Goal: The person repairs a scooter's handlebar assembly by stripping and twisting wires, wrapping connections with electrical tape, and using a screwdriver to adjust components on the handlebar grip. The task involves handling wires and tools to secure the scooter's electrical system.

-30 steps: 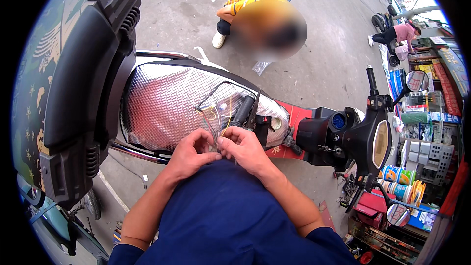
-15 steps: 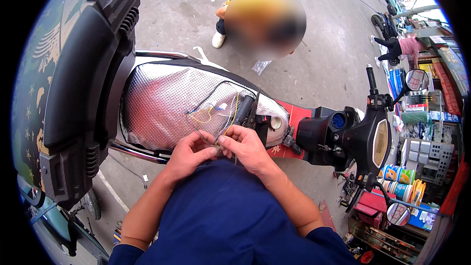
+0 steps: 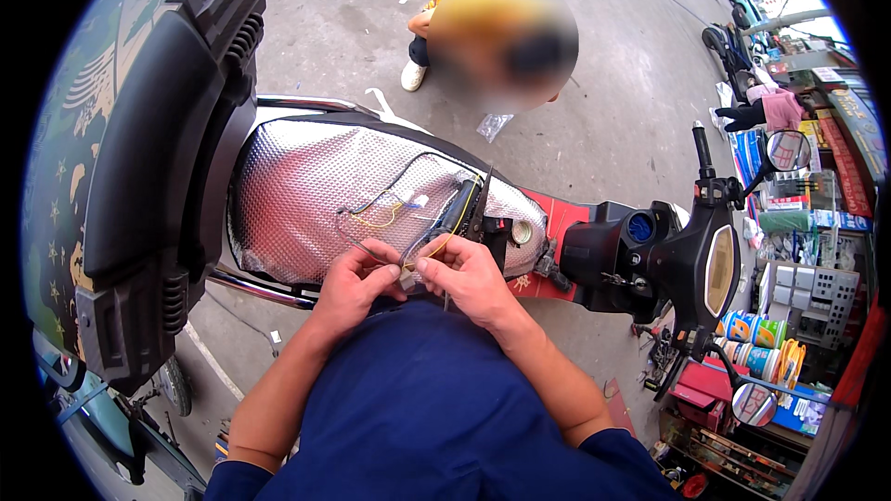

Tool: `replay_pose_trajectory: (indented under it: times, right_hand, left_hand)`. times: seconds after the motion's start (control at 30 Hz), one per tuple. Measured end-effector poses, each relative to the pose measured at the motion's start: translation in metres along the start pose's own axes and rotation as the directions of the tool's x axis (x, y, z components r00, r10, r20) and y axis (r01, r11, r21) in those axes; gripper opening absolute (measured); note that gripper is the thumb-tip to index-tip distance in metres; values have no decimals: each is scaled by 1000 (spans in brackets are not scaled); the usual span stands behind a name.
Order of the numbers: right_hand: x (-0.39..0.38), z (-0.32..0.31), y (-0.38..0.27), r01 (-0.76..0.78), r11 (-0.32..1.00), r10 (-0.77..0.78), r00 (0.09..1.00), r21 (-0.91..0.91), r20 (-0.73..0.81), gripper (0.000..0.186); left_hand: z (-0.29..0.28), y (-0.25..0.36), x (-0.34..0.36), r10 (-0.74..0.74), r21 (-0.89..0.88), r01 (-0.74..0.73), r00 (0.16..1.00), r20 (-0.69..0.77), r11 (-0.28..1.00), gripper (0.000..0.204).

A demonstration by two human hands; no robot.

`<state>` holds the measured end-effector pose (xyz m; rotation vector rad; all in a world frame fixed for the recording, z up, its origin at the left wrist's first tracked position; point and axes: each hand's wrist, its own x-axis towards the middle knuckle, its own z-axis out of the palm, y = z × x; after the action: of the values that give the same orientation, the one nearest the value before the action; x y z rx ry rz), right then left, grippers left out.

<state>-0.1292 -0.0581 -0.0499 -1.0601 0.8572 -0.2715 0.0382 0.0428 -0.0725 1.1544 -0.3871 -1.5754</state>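
Note:
My left hand [image 3: 362, 283] and my right hand [image 3: 458, 280] are close together at the scooter's lower seat edge, both pinched on thin wires [image 3: 390, 223], some yellow, some dark. A small pale piece between my fingertips is too small to make out. The wires run over the silver quilted seat cover [image 3: 297, 186]. A dark cylindrical part [image 3: 457, 208] lies on the cover just beyond my right hand, beside a black component [image 3: 497, 239].
Black handlebars [image 3: 705, 223] stand at right, a camouflage rear box [image 3: 93, 158] at left. A person in yellow [image 3: 420, 23] bends beyond the scooter. Shelves of supplies [image 3: 807, 297] fill the right side, with a person in pink [image 3: 780, 109] near them.
My fingertips have shifted slightly on the wires, and the loose wires have moved leftward on the cover. The person in pink has bent down toward the shelves.

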Motion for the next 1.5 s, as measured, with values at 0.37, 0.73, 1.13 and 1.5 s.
replay_pose_trajectory:
  times: [0.37,0.73,1.13,1.5]
  right_hand:
    - [1,2,-3,19,1000,-20,999,-25,-35,16]
    - [5,-2,4,-46,984,47,999,175,-2,13]
    - [4,1,4,-58,992,57,998,112,13,13]
    - [2,4,-1,-26,999,28,997,-34,65,15]
  left_hand:
    - [-3,-5,3,-7,43,7,1000,9,999,13]
    - [-4,-5,4,-7,61,5,1000,26,998,15]
    - [-6,-5,4,-7,86,2,998,56,996,11]
    - [-3,-8,3,1,97,-7,998,70,995,8]
